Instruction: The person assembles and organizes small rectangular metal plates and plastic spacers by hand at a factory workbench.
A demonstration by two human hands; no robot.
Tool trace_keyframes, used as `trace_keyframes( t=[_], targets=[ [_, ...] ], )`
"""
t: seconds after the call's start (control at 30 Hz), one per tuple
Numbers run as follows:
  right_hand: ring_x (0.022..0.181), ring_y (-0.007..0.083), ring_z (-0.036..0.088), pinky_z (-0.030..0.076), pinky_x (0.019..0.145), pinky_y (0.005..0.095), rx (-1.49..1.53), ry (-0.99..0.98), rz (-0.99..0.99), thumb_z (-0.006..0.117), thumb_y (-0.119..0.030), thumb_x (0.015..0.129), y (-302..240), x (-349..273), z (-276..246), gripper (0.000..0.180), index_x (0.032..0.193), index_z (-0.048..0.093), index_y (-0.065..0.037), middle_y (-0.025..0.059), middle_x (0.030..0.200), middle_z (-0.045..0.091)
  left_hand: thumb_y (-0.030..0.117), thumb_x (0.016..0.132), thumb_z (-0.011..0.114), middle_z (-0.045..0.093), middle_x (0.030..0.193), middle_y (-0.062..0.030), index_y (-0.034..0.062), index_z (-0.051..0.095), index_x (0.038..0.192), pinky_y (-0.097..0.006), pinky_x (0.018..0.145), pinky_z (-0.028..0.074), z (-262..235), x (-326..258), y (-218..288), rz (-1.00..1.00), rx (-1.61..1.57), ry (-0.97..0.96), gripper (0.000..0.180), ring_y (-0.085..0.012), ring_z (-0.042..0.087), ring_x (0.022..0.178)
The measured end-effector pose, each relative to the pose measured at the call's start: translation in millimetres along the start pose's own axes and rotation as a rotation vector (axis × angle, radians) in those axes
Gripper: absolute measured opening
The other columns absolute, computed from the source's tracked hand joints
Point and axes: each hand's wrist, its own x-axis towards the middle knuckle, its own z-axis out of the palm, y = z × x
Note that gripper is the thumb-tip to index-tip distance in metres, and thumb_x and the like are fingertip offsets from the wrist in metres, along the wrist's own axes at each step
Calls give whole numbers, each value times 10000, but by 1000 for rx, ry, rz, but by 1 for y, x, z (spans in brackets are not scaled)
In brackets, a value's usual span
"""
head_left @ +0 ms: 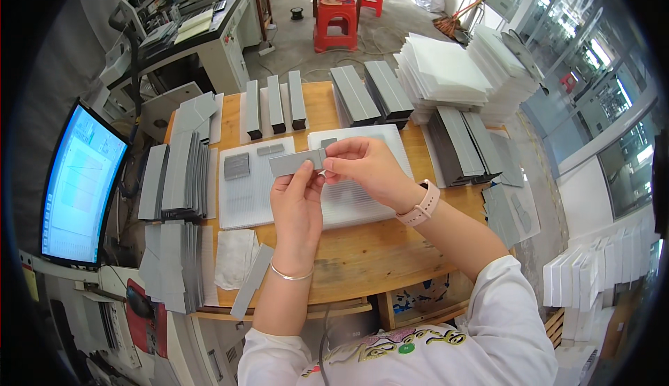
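Observation:
Between my hands, above the middle of the table, is a flat grey rectangular strip. My left hand grips it from below, thumb on its face. At the strip's right end, my right hand pinches with thumb and forefinger; a line crosses the strip there. Beneath lie two white ribbed sheets, the left one and the right one partly covered by my hands. Small grey pieces rest on the left sheet. By my left forearm, a longer grey strip lies slanted over the table edge, near a white cloth.
Stacks of grey strips line the table's left side, with more bundles at the back and right. White sheets are piled at the back right. A lit monitor stands left. An open drawer sits under the front edge.

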Motion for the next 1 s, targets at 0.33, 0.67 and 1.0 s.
trace_keyframes(
  t=[0.33, 0.67, 1.0],
  targets=[
    [699, 133, 593, 490, 645, 239, 34, -9, 34, 636, -46, 750, -3, 0, 8, 201, 913, 569, 51, 88, 801, 611, 26, 816, 549, 604, 833, -71, 18, 584, 883, -254, 685, 455, -3, 3, 4, -7, -5, 45, 76, -136, 550, 737],
    [655, 143, 571, 465, 593, 266, -1058, 60, -436, 618, -35, 691, -13, 6, -21, 118, 798, 579, -5, 56, 736, 583, 40, 788, 594, 579, 770, -67, 17, 557, 802, -259, 699, 458, -3, 7, 10, 71, -24, 177, 46, -144, 533, 712],
    [685, 218, 563, 463, 621, 308, -1333, 8, -572, 589, -60, 659, -5, 26, -18, 77, 733, 595, -39, 76, 741, 568, 49, 785, 605, 574, 803, -58, 23, 549, 880, -256, 711, 441, 0, 6, 11, 98, 19, 168, 113, -136, 523, 711]
  ],
)
